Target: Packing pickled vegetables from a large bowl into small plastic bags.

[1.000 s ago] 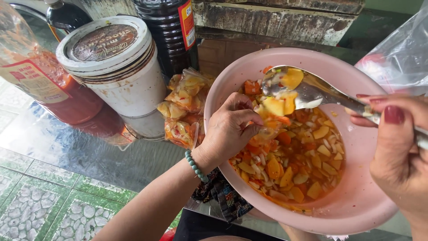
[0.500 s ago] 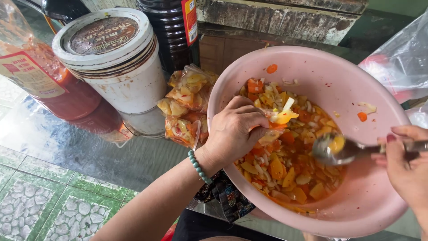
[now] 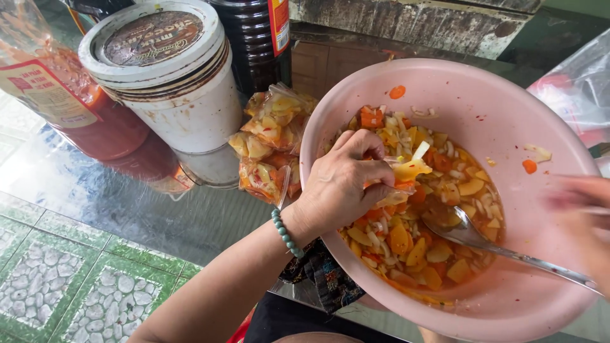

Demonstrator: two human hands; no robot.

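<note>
Since half a second ago the metal spoon [image 3: 473, 238] has dropped from the right side of the salad into its near part, its bowl now buried among the pieces just right of the left hand, and the right hand [image 3: 581, 222] has blurred with motion at the frame's edge.

Nearest the camera, the left forearm with a green bead bracelet [image 3: 284, 232] reaches up over the rim of the pink basin [image 3: 508, 305]. The left hand [image 3: 340, 187] rests inside the basin, fingers [image 3: 365, 149] curled together and pinched on what looks like a small clear bag [image 3: 406, 174] with yellow pieces at its mouth. The spoon's long handle runs down and to the right towards the right hand; that hand's fingers are too blurred to tell how they close on it. The chopped orange-and-yellow salad [image 3: 438, 209] lies in reddish liquid directly under both, the left hand being nearer its middle.

Farther off on the desk, filled bags of the salad [image 3: 270, 146] lie beside a white lidded tub [image 3: 168, 82], a red sauce bottle [image 3: 70, 108] and a dark bottle [image 3: 260, 38].
</note>
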